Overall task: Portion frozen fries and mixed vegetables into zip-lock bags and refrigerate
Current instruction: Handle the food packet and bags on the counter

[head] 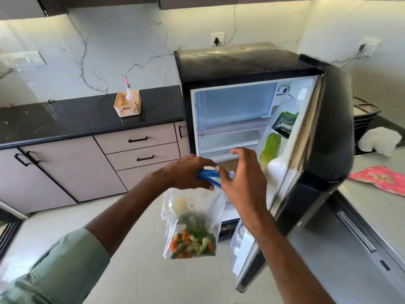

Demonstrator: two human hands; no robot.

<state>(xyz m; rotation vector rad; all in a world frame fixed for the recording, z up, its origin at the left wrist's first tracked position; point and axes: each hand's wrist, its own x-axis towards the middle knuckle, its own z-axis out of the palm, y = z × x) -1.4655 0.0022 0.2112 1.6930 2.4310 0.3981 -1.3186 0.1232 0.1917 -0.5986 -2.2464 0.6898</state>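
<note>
A person's left hand (190,172) grips the blue zip tops of clear zip-lock bags (195,207), which hang directly below it, heavy with mixed vegetables (192,242). The right hand (241,178), fingers loosely spread, is just beside the zips, the open fridge (232,119) beyond.

Glowing brightly from under cabinets (197,2) above the right hand (242,181), blurring the fridge door (333,132) beside it, bowing at edges.

I see a black counter (65,119) with a small peach basket (127,105) on it. On my right, a grey counter (375,206) holds a pink cloth (381,177) lying flat.
</note>
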